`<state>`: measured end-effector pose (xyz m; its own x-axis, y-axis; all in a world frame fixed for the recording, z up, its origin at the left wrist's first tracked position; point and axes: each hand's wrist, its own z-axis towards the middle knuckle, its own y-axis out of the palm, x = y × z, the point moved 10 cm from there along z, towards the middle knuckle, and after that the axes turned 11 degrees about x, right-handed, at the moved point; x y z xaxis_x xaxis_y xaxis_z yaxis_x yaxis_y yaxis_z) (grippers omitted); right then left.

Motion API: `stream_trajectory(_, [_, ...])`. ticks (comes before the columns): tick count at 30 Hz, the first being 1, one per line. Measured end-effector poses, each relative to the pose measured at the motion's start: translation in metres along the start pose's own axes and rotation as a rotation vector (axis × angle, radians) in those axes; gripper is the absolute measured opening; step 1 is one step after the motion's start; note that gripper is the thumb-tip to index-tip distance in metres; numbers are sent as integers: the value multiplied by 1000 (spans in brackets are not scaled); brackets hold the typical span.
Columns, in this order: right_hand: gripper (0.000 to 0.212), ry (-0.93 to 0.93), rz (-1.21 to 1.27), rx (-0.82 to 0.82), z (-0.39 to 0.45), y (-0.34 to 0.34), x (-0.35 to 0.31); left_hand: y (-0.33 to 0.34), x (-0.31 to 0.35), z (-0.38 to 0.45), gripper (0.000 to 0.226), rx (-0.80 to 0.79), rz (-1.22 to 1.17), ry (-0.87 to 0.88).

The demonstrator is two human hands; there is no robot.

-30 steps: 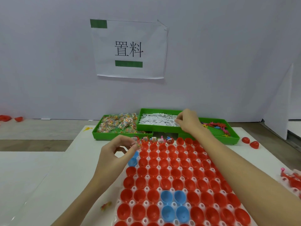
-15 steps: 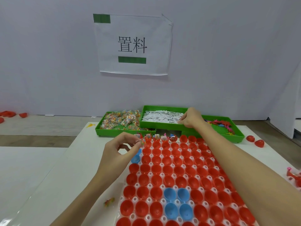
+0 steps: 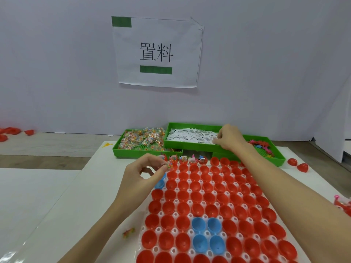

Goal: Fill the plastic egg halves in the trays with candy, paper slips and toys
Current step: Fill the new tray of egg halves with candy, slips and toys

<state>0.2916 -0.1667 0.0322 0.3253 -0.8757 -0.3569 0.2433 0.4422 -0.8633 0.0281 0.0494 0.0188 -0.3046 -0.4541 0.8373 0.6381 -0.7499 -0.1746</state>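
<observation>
- Loose red egg halves (image 3: 11, 132) lie on the floor at far left, by the wall.
- A stray candy packet (image 3: 129, 233) lies on the white table (image 3: 57, 215), just left of the egg tray.
- Left hand (image 3: 140, 179): thumb and forefinger pinch a small candy packet (image 3: 168, 165) above the tray's far left corner; remaining fingers curled.
- Left green bin (image 3: 133, 151) holds wrapped candy (image 3: 142, 139).
- Clear egg tray (image 3: 209, 215) carries rows of red egg halves (image 3: 207, 209) and a few blue egg halves (image 3: 207, 234). Five halves (image 3: 183, 160) in the far row, left end, already contain items.
- Paper sign (image 3: 157, 52) is fixed to the wall above the bins.
- Middle green bin (image 3: 190, 147) holds white paper slips (image 3: 190, 136).
- Right hand (image 3: 230, 138) is inside the middle bin, fingers curled down onto the slips; whether a slip is pinched cannot be told.
- Right green bin (image 3: 275, 158) holds small coloured toys (image 3: 260, 145).
- Two red egg halves (image 3: 298, 165) lie on the table beyond the right bin.
</observation>
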Motion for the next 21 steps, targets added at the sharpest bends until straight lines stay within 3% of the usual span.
stream_trajectory(3, [11, 2, -29, -42, 2, 4, -3, 0, 1, 0, 15, -4, 3, 8])
stream_trajectory(7, [12, 18, -5, -57, 4, 4, 0, 0, 2, 0, 13, -4, 13, 3])
stream_trajectory(13, [7, 45, 494, 149, -25, -42, -14, 2, 4, -3, 10, -14, -18, -48])
stream_trajectory(21, [12, -21, 840, 150, -134, -61, -35, 17, 28, -18, 9, -85, -116, -65])
